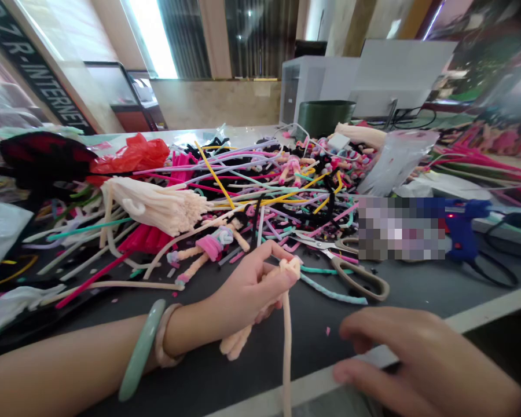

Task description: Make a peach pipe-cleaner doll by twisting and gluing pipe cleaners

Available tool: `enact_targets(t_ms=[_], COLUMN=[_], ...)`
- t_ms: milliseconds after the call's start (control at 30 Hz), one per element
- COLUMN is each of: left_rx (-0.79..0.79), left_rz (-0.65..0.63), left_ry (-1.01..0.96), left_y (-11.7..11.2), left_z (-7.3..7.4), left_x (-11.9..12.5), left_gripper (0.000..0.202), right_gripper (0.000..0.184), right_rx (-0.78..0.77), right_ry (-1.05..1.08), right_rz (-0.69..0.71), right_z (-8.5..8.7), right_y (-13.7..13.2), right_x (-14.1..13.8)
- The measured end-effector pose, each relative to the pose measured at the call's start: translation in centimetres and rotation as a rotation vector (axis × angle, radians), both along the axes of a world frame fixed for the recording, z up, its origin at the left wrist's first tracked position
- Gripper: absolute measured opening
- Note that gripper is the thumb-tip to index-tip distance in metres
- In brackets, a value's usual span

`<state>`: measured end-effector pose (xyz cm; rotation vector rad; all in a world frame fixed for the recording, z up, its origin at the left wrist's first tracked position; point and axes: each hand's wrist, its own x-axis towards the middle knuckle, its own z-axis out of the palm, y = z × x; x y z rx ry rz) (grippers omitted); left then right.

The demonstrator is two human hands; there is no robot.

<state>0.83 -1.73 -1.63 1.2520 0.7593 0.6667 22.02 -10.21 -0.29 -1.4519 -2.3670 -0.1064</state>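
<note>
The left hand [252, 292] has its fingers clamped around a fuzzy peach pipe-cleaner figure [287, 353], one long strand hanging below them; the right hand [417, 362], fingers loosely apart, is well away, near the dark table's [243, 382] edge.

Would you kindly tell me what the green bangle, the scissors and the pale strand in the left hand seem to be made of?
The green bangle looks like polished jade or glass, smooth and milky. The scissors have shiny steel-like blades and matte tan plastic handles. The pale strand in the left hand looks like chenille pipe cleaner, with a soft fuzzy pile.
</note>
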Motion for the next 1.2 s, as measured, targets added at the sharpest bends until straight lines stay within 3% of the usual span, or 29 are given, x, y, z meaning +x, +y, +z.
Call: enact_targets(t_ms=[133,200,367,567,733,1000,1200], left_rx=[0.043,0.070,0.105,0.057,0.103,0.147,0.153], left_rz=[0.060,0.085,0.090,0.097,0.046,0.029,0.055], left_ry=[-0.020,-0.021,-0.007,-0.009,-0.038,-0.037,0.024], left_y=[-0.1,-0.2,-0.2,-0.1,-0.2,-0.2,-0.4], left_z=[-0.2,-0.2,-0.1,0.0,-0.2,0.4,0.6], left_x=[-0.2,-0.2,-0.2,-0.2,-0.5,-0.3,-0.2], left_gripper=[0.021,0.022,0.022,0.027,0.035,0.037,0.032], right_gripper=[0.067,0.067,0.031,0.031,0.035,0.032,0.030], right_rx=[0.223,0.249,0.213,0.145,0.231,0.426,0.398], right_ry=[-0.056,-0.043,0.036,0.129,0.124,0.249,0.239], right_rz=[0.113,0.120,0.100,0.183,0.208,0.126,0.105], right_z=[-0.1,-0.5,-1.2,-0.2,0.4,0.0,-0.1], right_y=[0.5,0.9,2.2,1.7,0.9,0.9,0.8], right_x=[-4.0,-5.3,-7.1,-5.2,-4.0,-3.4,-3.0])
